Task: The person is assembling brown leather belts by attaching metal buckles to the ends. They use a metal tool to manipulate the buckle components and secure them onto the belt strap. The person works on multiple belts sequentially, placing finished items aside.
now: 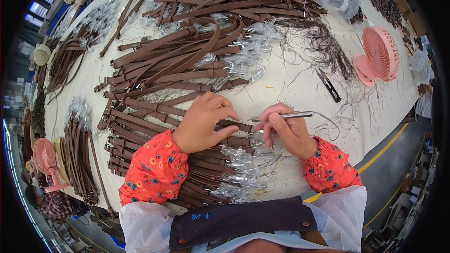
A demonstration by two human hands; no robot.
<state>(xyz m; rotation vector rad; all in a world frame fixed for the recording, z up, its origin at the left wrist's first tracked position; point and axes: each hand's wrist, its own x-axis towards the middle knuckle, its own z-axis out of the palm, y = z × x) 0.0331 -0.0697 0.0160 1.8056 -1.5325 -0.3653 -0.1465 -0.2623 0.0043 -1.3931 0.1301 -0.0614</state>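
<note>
A: What are the 2 hands doing?

B: The left hand (202, 122) lies palm down, fingers curled loosely, pressing on a brown strap (234, 124) at the centre of the frame. The right hand (287, 131) is closed around a slim metal tool (282, 116), held like a pen, its tip pointing left toward the strap's end just beside the left fingertips.

A: And where does that strap sit?

B: On top of a stack of brown straps (140, 126) that runs from the centre down to the lower left, their clasps wrapped in clear plastic (234, 173) near the lower middle.

A: What lies further out?

B: A bigger heap of straps (187, 51) fills the upper middle. Loose dark threads (323, 47) spread over the pale surface (290, 89) at the upper right, with black thread snips (328, 85) beside them and a pink fan (378, 56) near the right edge. Another pink fan (46, 159) stands at the lower left, and more strap bundles (63, 63) lie along the left side.
</note>
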